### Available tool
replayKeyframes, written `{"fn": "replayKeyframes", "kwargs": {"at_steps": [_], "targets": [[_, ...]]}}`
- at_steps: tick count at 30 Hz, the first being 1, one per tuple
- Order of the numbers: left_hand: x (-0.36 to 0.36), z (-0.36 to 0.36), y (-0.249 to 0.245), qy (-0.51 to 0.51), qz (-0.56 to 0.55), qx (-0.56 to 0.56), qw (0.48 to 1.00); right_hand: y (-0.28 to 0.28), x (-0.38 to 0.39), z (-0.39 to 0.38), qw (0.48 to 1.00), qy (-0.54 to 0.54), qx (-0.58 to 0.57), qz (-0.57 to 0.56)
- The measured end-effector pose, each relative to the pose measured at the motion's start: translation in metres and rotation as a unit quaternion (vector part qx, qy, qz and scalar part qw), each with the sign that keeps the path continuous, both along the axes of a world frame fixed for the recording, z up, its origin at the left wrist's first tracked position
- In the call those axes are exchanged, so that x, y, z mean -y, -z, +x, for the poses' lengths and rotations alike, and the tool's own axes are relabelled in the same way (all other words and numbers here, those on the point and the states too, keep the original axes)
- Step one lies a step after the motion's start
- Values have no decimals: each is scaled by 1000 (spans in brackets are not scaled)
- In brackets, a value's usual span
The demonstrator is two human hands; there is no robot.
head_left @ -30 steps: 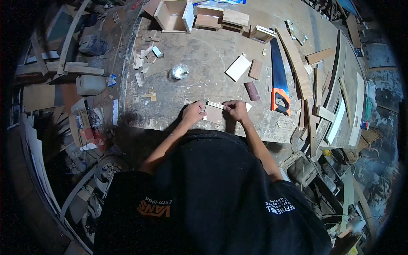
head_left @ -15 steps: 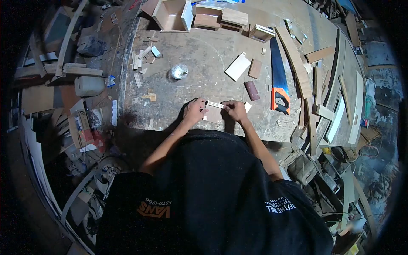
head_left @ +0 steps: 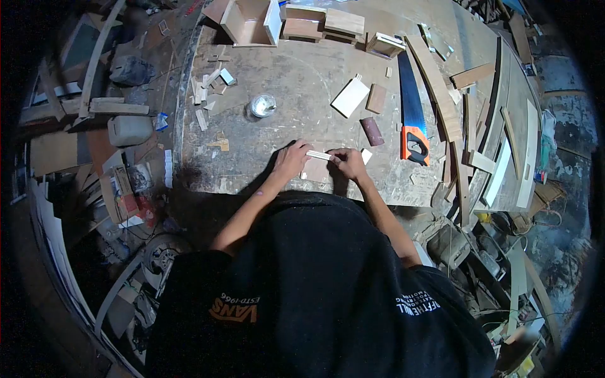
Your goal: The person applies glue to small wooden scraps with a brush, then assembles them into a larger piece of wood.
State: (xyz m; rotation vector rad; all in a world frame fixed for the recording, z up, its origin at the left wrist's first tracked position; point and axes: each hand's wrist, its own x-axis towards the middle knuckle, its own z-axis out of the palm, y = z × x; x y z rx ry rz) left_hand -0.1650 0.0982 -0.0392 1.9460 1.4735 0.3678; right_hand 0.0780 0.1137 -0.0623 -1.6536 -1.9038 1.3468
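A person's left hand [head_left: 290,159] pinches the near-left end of a pale, lined strip [head_left: 319,155] at a workbench [head_left: 236,173], its fingertips partly hidden, while the right hand [head_left: 350,164] closes thumb and fingers on the other end. The strip spans the 2 hands at the far edge of a thin panel [head_left: 315,170]; whether strip and panel touch cannot be told. Good handling here would call for light, equal pressure from both hands, ends kept level and fingertips off the meeting edge; a harder push at 1 end could skew the strip. Around them, from left, lie wood scraps [head_left: 200,93], a jar [head_left: 262,106] beyond the left hand, an open box [head_left: 249,34], a white board [head_left: 350,96], a small block [head_left: 366,155] just beside the right hand, a maroon roll [head_left: 372,131] and an orange-handled saw [head_left: 415,143]. The small block likely crowds the right hand most; the jar and saw stand apart from the strip.
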Motion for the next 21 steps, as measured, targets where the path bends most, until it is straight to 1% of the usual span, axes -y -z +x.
{"fn": "replayKeyframes", "kwargs": {"at_steps": [4,9,10,13,14,17,21], "targets": [[1,1,0,-12,19,13,1000,0,0,0,1000,-1,1,10],[3,1,0,-23,28,32,999,1,-2,-3,999,27,-5,-24],[6,1,0,-24,18,28,999,2,1,-2,999,36,-4,-37],[3,4,-2,-30,2,19,999,6,2,0,1000,17,8,15],[3,4,-3,-32,-2,16,999,7,1,1,1000,23,7,-21],[3,5,1,-34,-6,1,999,-2,0,-2,999,26,31,-31],[0,6,0,-41,-32,-12,999,8,0,-1,999,21,33,-27]]}}
